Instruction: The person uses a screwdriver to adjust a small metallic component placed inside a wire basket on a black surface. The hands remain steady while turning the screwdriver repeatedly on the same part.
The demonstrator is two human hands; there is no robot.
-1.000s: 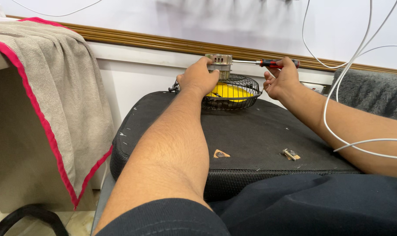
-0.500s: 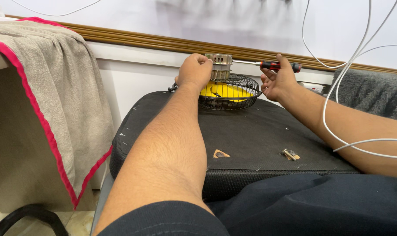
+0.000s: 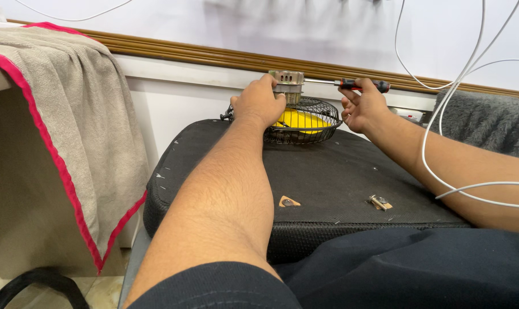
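A small fan with a black wire cage (image 3: 313,123) and yellow blades (image 3: 303,119) lies face down at the far edge of a black padded seat (image 3: 322,177). Its grey metal motor (image 3: 287,82) sticks up on top. My left hand (image 3: 258,103) grips the motor's left side. My right hand (image 3: 362,106) holds a red and black screwdriver (image 3: 362,85) level, its shaft pointing left with the tip at the motor.
A small metal part (image 3: 378,201) and a tan triangular scrap (image 3: 288,201) lie on the seat near me. A beige towel with red trim (image 3: 70,126) hangs at left. White cables (image 3: 442,114) dangle at right over a grey fuzzy cloth (image 3: 488,123).
My left hand has shifted from the cage top up onto the motor's side. The screwdriver has stayed level at the motor, and my right hand has barely moved.
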